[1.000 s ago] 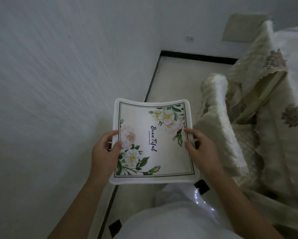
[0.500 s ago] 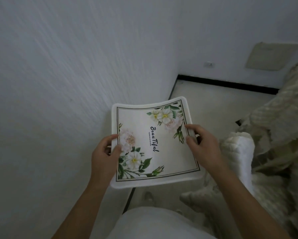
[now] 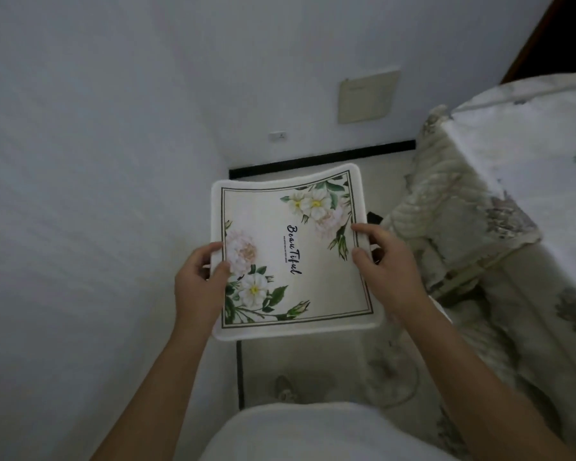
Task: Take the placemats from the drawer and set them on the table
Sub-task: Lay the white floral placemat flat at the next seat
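I hold a white square placemat (image 3: pixel 280 261) printed with flowers and the word "Beautiful", flat and face up in front of my chest. My left hand (image 3: pixel 198 287) grips its left edge, thumb on top. My right hand (image 3: pixel 385 271) grips its right edge, thumb and forefinger on top. The mat sags slightly in the middle. A table covered by a pale floral cloth (image 3: pixel 526 181) stands at the right, apart from the mat. No drawer is in view.
A white wall (image 3: pixel 80 194) runs close along my left, meeting a far wall with a beige panel (image 3: pixel 368 96) and a small socket (image 3: pixel 277 136). Pale floor with black skirting (image 3: pixel 320 159) lies ahead. A quilted chair cover (image 3: pixel 423 207) stands beside the table.
The view has swung so the table and chair cover now sit farther right and the far wall is closer. Both hands keep the same grip on the placemat.
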